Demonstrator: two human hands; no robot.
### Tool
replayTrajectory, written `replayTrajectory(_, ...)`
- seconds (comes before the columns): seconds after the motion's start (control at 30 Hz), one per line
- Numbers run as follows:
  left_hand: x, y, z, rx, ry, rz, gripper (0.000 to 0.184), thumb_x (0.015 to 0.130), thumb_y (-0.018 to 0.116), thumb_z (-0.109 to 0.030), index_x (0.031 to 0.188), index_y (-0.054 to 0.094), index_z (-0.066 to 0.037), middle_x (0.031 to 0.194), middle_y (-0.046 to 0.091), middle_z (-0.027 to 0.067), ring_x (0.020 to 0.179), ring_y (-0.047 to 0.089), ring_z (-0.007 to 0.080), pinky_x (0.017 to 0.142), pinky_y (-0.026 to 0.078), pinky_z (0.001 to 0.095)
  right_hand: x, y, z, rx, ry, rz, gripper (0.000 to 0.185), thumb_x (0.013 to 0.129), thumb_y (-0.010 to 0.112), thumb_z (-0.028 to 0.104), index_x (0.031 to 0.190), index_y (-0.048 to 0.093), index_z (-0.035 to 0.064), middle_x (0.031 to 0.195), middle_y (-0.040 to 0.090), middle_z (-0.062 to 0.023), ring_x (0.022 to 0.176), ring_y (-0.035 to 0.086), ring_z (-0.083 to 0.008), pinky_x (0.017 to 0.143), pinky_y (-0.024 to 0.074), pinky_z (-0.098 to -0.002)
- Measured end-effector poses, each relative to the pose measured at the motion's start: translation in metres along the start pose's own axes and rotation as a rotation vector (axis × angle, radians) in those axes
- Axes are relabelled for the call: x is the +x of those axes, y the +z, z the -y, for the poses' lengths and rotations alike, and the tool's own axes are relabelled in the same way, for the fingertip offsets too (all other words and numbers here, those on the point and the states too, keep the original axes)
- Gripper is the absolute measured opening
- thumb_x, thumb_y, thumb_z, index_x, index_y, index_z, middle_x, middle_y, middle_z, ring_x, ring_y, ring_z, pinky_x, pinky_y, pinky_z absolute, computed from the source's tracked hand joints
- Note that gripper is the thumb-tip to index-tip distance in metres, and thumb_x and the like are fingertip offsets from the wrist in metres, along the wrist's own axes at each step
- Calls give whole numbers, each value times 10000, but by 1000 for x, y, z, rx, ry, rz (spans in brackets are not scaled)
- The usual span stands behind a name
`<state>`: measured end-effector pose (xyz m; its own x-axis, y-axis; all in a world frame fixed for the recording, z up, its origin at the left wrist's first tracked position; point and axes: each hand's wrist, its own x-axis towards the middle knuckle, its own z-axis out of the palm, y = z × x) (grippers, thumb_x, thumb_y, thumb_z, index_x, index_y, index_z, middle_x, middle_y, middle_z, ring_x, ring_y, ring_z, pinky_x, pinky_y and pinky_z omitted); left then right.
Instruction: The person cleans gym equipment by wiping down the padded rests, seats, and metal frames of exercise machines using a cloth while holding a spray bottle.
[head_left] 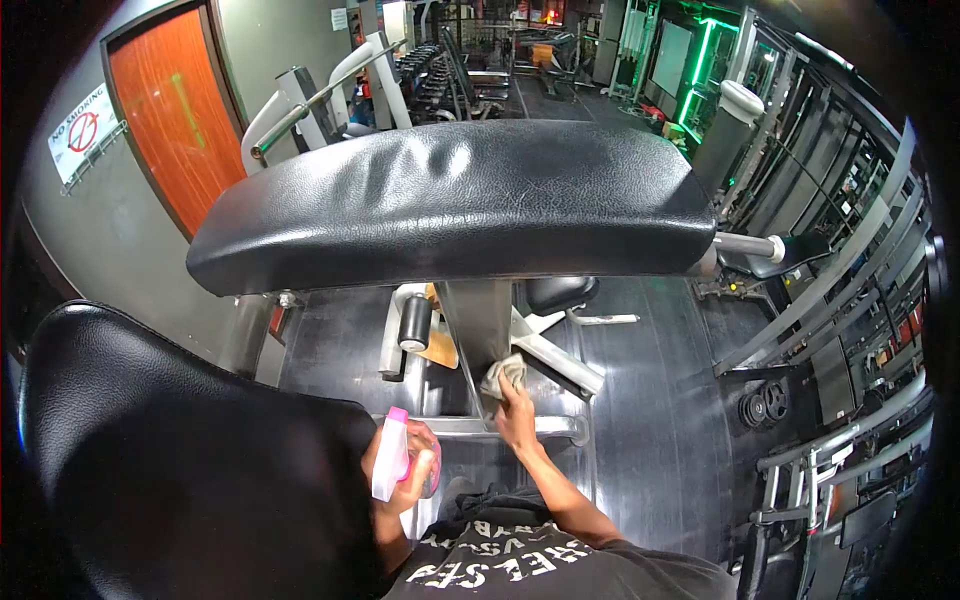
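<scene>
My right hand (515,415) is closed on a pale, crumpled cloth (503,376), which presses against the grey metal post (478,325) of a gym bench. In my left hand (408,478) is a spray bottle with a pink and white top (392,455); the hand hides much of its body. Above both hands stretches a wide black padded cushion (450,205) carried by the post. Close to my left hand is another black pad (200,450), large and smooth.
A metal crossbar (460,428) runs low by the post's foot. A black roller (415,323) sits left of the post. Weight plates (765,403) lie on the floor at right, near machine frames. A brown door (175,110) and dumbbell racks (420,75) stand farther off.
</scene>
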<state>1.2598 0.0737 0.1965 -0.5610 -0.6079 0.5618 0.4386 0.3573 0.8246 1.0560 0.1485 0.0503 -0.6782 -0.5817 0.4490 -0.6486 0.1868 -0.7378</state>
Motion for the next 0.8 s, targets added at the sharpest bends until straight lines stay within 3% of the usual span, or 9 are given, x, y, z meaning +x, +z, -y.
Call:
replayTrajectory(0.13,0,-2,1,30,27,-3,227,827,607,28,1023,495,53,709,603,101,629,603,163,626,501,296,10,-8,11,217,81,-97,518,764,624,-11,1269,510,-9,1124,570,-245,1013,599,-374,816,487,-371)
replayTrajectory(0.2,-3,-2,0,14,-38,-25,229,824,612,26,1021,499,54,704,604,100,630,604,160,628,501,296,29,-17,35,193,24,-158,494,762,615,5,1246,522,-25,1128,574,-248,1015,581,-412,849,476,-399)
replayTrajectory(0.33,-3,-5,2,92,-14,-29,232,818,618,18,1021,512,53,727,616,96,632,606,149,631,501,291,91,-44,96,67,-311,-491,467,738,547,-24,1203,532,-66,1135,566,-282,1036,532,-486,913,437,-457)
replayTrajectory(0.4,-5,-5,3,93,-33,-40,229,819,616,14,1021,516,53,735,618,95,631,604,149,635,500,289,108,-39,91,239,-301,-326,565,689,525,-66,1251,539,-13,1178,538,-283,1076,520,-452,921,438,-439)
replayTrajectory(0.47,-5,-5,4,93,-45,-47,227,819,615,11,1022,520,52,743,620,93,630,603,149,639,500,288,106,-30,98,113,-363,-372,604,660,515,-98,1250,562,21,1156,541,-271,1055,534,-437,909,445,-425)
replayTrajectory(0.5,-5,-5,5,69,-77,-55,227,824,613,4,1025,520,51,750,620,91,628,601,149,641,500,288,95,-31,95,138,-226,-238,633,646,510,-112,1258,566,41,1137,544,-267,1066,535,-433,904,447,-408)
replayTrajectory(0.63,-10,-6,16,85,-126,-63,226,833,609,-14,1030,517,49,754,618,93,620,597,142,625,494,273,66,-20,65,138,-200,-248,672,672,514,-99,1325,508,62,1135,548,-269,1036,564,-411,877,463,-387)
replayTrajectory(0.73,-4,-6,13,82,-34,-8,229,833,607,-15,1033,514,47,771,616,99,619,599,140,616,492,267,60,-23,48,143,-58,-243,504,791,543,-25,1290,521,41,1053,589,-235,953,611,-320,815,478,-353)
replayTrajectory(0.8,-4,-2,4,53,-84,-32,227,832,604,-14,1032,514,47,762,613,99,618,599,140,617,492,269,73,-36,41,423,428,-188,347,902,550,103,1236,530,11,998,620,-184,883,606,-201,763,476,-312)
